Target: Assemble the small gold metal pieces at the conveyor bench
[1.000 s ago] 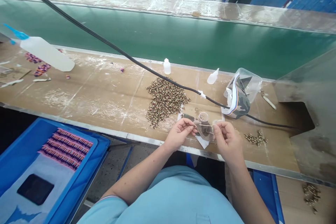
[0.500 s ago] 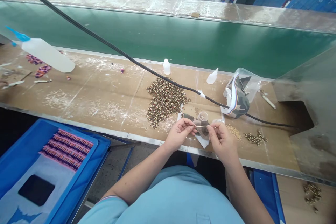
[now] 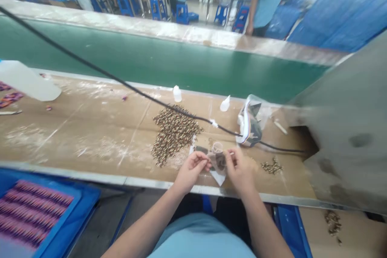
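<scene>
My left hand [image 3: 192,171] sits at the front edge of the brown workbench [image 3: 75,131], fingers curled and tips pinched together. My right hand [image 3: 240,171] is pinched the same way, its fingertips facing the left hand across a short gap. What either pinch holds is too small and blurred to tell. Between the hands stand a clear plastic cup [image 3: 217,148] and a brownish translucent pouch [image 3: 220,162], with a white paper scrap [image 3: 218,178] under them.

A large pile of mottled beads [image 3: 173,133] lies just left of the cup, and a smaller pile of beads [image 3: 272,166] lies to the right of my right hand. A black cable [image 3: 145,94] crosses the bench above them. At upper right of the bench, a clear bag with camouflage fabric [image 3: 250,123] lies near the cable.
</scene>
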`<state>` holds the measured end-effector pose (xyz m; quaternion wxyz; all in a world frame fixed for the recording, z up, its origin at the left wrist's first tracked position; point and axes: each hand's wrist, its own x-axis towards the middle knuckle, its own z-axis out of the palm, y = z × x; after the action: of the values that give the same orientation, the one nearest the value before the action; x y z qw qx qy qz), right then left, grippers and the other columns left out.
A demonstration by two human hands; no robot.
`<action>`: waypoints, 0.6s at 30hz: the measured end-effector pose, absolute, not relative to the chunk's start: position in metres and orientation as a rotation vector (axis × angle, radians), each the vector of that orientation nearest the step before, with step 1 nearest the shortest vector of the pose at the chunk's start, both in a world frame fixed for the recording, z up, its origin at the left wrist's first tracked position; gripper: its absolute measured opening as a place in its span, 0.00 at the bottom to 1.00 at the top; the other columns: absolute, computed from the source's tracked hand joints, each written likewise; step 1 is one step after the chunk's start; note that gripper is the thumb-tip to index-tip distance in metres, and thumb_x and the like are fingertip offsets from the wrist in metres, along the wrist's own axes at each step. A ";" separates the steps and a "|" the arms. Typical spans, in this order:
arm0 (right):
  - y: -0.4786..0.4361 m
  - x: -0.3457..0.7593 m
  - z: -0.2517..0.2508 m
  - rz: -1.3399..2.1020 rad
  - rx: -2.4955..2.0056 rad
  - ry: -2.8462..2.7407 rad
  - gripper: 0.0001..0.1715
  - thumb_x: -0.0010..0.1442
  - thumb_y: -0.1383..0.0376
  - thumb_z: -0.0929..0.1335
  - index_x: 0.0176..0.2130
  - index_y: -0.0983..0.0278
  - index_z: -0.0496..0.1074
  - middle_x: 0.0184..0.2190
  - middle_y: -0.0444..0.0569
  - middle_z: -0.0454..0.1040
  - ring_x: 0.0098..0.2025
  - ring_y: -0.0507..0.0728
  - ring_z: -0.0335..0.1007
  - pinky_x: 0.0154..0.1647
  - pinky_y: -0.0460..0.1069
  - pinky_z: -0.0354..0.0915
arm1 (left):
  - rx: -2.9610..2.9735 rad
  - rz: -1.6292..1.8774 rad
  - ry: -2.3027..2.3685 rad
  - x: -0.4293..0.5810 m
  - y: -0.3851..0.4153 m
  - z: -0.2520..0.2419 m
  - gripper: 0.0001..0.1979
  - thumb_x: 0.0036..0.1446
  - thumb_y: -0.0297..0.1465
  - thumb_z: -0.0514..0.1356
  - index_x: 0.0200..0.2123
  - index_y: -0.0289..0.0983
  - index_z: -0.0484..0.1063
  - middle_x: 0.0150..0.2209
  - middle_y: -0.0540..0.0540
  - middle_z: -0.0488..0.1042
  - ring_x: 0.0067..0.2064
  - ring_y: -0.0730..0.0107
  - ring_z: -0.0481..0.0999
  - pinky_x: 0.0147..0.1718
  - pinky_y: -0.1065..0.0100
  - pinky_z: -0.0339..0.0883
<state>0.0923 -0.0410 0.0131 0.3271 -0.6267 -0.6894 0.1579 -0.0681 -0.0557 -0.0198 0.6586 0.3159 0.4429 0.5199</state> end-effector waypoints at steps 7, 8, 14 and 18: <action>-0.037 0.088 0.001 0.315 -1.539 -1.895 0.20 0.65 0.54 0.58 0.38 0.62 0.72 0.19 0.43 0.72 0.19 0.51 0.68 0.21 0.45 0.58 | 0.753 1.181 1.000 -0.069 -0.054 -0.024 0.14 0.47 0.39 0.66 0.30 0.36 0.70 0.28 0.49 0.74 0.30 0.73 0.74 0.32 0.71 0.68; -0.040 0.090 0.001 0.339 -1.530 -1.879 0.18 0.64 0.55 0.59 0.39 0.62 0.71 0.19 0.43 0.72 0.19 0.51 0.68 0.21 0.45 0.58 | 0.754 1.185 1.002 -0.069 -0.055 -0.024 0.14 0.47 0.39 0.67 0.30 0.36 0.70 0.28 0.49 0.74 0.30 0.72 0.74 0.32 0.71 0.68; -0.066 0.117 -0.004 0.430 -1.516 -1.721 0.14 0.62 0.57 0.62 0.33 0.62 0.70 0.22 0.43 0.71 0.20 0.49 0.64 0.21 0.44 0.61 | 0.774 1.174 1.048 -0.070 -0.057 -0.023 0.14 0.46 0.38 0.67 0.30 0.35 0.70 0.27 0.49 0.74 0.29 0.72 0.74 0.32 0.71 0.68; -0.084 0.144 -0.005 0.418 -1.615 -1.629 0.13 0.61 0.57 0.63 0.31 0.62 0.70 0.24 0.44 0.72 0.24 0.50 0.66 0.24 0.45 0.63 | 0.756 1.176 1.066 -0.070 -0.057 -0.022 0.14 0.44 0.37 0.68 0.30 0.35 0.69 0.25 0.49 0.74 0.28 0.74 0.74 0.31 0.72 0.68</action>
<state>0.1442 -0.0838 -0.0051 0.3940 -0.6366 -0.6421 0.1649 -0.0700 -0.0572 -0.0219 0.6379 0.3311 0.4671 0.5151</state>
